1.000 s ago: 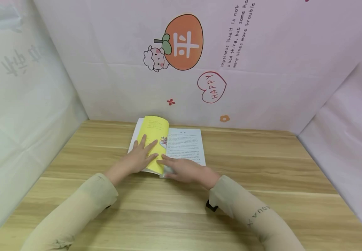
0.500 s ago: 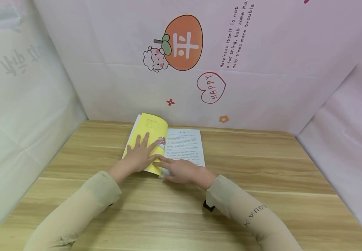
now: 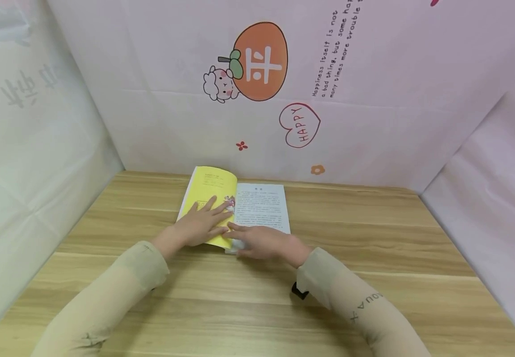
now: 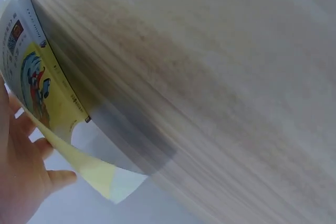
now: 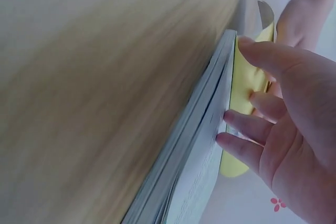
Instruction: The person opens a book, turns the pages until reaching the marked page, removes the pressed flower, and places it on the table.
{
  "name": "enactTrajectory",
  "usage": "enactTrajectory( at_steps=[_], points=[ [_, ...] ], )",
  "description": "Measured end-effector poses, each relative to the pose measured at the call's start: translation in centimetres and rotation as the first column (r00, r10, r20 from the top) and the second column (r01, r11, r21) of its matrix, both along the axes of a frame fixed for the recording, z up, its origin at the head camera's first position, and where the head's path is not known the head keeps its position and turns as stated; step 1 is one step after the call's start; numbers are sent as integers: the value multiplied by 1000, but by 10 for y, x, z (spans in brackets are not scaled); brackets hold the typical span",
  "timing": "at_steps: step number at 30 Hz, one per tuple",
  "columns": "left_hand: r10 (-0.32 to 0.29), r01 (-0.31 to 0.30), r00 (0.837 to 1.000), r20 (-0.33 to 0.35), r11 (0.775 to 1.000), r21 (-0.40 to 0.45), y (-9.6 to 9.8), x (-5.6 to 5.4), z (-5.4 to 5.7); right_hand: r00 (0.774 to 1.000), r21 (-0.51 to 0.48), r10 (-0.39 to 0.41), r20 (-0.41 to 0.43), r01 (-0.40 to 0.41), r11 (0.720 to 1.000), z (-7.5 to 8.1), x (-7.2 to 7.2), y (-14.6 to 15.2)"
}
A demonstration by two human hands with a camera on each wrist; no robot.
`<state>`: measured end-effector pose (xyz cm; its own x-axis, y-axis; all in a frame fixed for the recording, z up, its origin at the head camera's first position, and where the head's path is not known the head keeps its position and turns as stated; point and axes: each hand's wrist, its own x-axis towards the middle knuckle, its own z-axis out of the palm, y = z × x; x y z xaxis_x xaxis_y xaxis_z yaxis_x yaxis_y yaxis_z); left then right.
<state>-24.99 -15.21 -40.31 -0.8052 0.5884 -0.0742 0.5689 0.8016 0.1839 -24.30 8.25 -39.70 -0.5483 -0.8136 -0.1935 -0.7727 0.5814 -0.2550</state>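
An open book lies near the back edge of the table, its yellow left page [image 3: 216, 181] curving up at the outer edge and its white printed right page [image 3: 260, 206] lying flatter. My left hand [image 3: 196, 228] rests on the yellow page with fingers spread. In the left wrist view the colourful outer cover [image 4: 39, 90] bends away from the table beside that hand. My right hand [image 3: 261, 241] touches the book at the lower part of the spine, fingers extended toward the left hand. The right wrist view has its fingertips [image 5: 230, 115] on the pages, above the thick page block [image 5: 194, 129].
A wooden table [image 3: 239, 307] spreads in front of and around the book. Right behind it rises a pale printed cloth wall [image 3: 172, 129], with more cloth at the left [image 3: 38, 163] and right [image 3: 498, 198] sides.
The yellow page has spread wider to the left, and less white shows at its outer edge. My left hand's fingers have shifted on it, now slanting toward the spine. My right hand has barely moved.
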Motion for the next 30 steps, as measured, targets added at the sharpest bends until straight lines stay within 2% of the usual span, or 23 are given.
enactTrajectory(
  at_steps=[5,7,9,12,16,18,21,30],
  points=[
    [-87,87,995,-51,996,-8,-1,-1,-1,1000,-27,16,21,-15,1000,1,-6,12],
    [-144,142,986,-87,989,-37,-1,-2,-1,999,-36,5,49,-3,999,2,-8,19],
    [-207,199,970,-124,977,-70,-1,-3,-1,998,-32,-16,66,18,999,3,-10,27],
    [-297,283,936,-188,954,-99,-2,-2,-1,996,-10,-51,77,52,999,4,-13,37],
    [-368,357,903,-223,930,-88,-6,-1,1,992,17,-89,93,88,996,4,-16,51],
    [-388,382,895,-221,921,-74,-8,-1,3,988,15,-104,113,103,995,3,-17,58],
    [-399,397,893,-208,916,-57,-12,0,4,982,4,-122,142,122,992,3,-18,65],
    [-377,380,912,-160,925,-12,-17,3,1,982,-17,-105,160,109,994,10,-17,70]
  ],
)
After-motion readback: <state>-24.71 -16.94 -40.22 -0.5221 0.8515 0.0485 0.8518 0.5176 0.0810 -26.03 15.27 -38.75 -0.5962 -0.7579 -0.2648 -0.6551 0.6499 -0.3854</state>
